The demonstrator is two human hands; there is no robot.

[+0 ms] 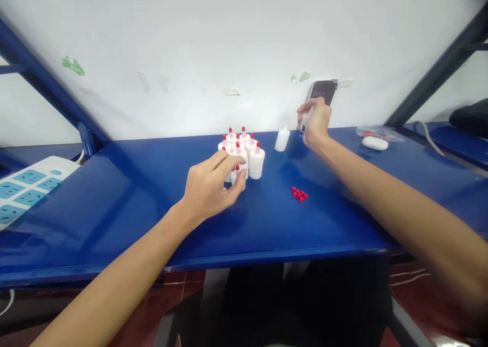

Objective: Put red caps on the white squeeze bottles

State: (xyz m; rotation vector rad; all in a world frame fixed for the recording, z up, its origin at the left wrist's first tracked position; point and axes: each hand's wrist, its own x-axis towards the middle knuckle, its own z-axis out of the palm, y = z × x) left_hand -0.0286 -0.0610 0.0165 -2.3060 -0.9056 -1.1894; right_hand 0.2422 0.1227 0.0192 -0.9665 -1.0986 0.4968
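Several white squeeze bottles with red-tipped nozzles (256,163) stand upright in a tight cluster on the blue table. My left hand (213,184) curls its thumb and fingers around the front bottle (239,183), whose red tip shows between them. My right hand (318,119), raised near the wall, is closed on a white bottle (306,118), mostly hidden by the fingers. A lone white bottle without a red tip (282,139) stands just left of it. Small red caps (299,194) lie in a loose group on the table to the right of the cluster.
Behind my right hand a phone (323,89) leans on the wall. A white earbud case (375,143) and a clear plastic bag (381,132) lie at the right. At the left is a power strip (63,164). Blue frame posts (57,88) rise at both sides.
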